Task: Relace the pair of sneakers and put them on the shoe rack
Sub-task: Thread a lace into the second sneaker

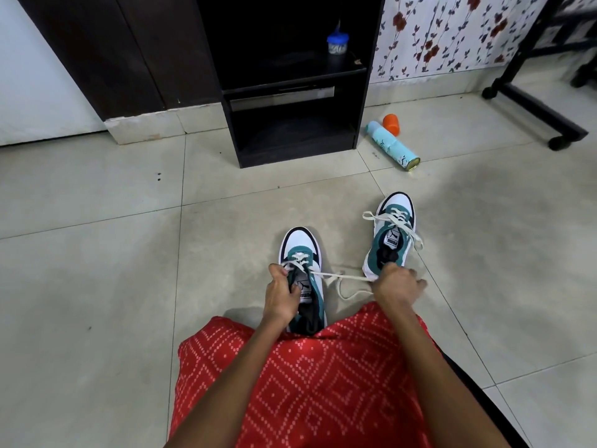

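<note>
Two-handed work on near sneaker (305,250) — left hand (279,295) curled round its tongue, right hand (395,286) just right of it, pinching the taut lace (342,276).

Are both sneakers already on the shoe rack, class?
No: the near sneaker and the far sneaker both stand on the tiled floor in front of the shoe rack.
</note>
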